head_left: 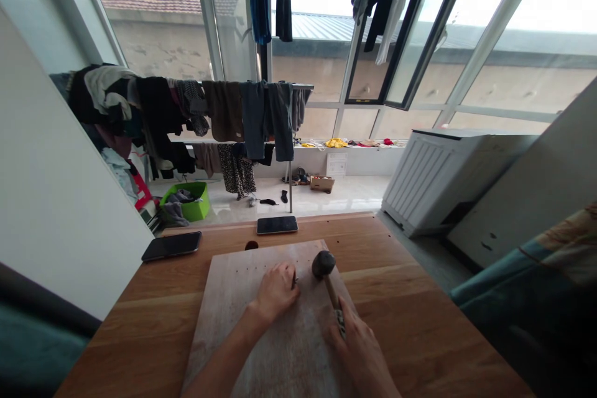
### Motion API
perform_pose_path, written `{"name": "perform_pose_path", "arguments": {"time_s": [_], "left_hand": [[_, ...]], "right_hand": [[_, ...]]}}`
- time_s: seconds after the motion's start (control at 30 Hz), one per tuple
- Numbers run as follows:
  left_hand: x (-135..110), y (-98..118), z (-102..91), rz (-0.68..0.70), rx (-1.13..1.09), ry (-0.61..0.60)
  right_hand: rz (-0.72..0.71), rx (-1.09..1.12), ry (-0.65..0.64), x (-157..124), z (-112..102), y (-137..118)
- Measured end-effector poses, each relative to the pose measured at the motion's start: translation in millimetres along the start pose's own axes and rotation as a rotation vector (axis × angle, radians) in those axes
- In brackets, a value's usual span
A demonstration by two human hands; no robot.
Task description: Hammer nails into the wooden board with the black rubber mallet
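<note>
My right hand (357,339) is wrapped round the handle of a mallet (323,265) with a dark, rounded head and a wooden shaft. The mallet's head is over the right side of a pale wooden board (233,317), to the right of my other hand. My left hand (277,289) is closed, low over the middle of the board. A small, dark, thin thing pokes out at its fingertips; its kind is too small to make out. Several small dark marks dot the board's far part.
The board lies on a brown wooden table (401,298). Beyond it lie a phone (277,225), another dark phone-like device (171,247) and a small dark round thing (251,245). A drying rack with clothes (224,111), a green basket (199,204) and a white cabinet (420,180) stand past the table.
</note>
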State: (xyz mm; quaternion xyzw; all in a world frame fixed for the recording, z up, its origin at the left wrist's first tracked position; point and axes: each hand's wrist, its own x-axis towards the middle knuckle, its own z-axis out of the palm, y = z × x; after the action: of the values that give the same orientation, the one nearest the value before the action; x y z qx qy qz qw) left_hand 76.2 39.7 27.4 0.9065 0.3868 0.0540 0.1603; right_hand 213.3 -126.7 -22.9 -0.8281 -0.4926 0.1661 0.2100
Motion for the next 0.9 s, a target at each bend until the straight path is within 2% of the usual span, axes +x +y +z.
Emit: {"name": "perform_pose_path", "arguments": {"time_s": [0.37, 0.53, 0.67, 0.77, 0.9], "left_hand": [[18, 12, -4.0, 0.011, 0.001, -0.137], [27, 3, -3.1, 0.050, -0.045, -0.054], [40, -3, -0.6, 0.048, -0.083, 0.015], [52, -4, 3.1, 0.096, -0.152, 0.068], [62, -3, 10.3, 0.144, -0.242, 0.087]], "right_hand": [[0.031, 0.109, 0.049, 1, 0, 0], [0.024, 0.167, 0.044, 2, 1, 2], [0.033, 0.240, 0.074, 1, -1, 5], [0.043, 0.299, 0.057, 1, -6, 3], [0.074, 0.293, 0.032, 2, -11, -1]]}}
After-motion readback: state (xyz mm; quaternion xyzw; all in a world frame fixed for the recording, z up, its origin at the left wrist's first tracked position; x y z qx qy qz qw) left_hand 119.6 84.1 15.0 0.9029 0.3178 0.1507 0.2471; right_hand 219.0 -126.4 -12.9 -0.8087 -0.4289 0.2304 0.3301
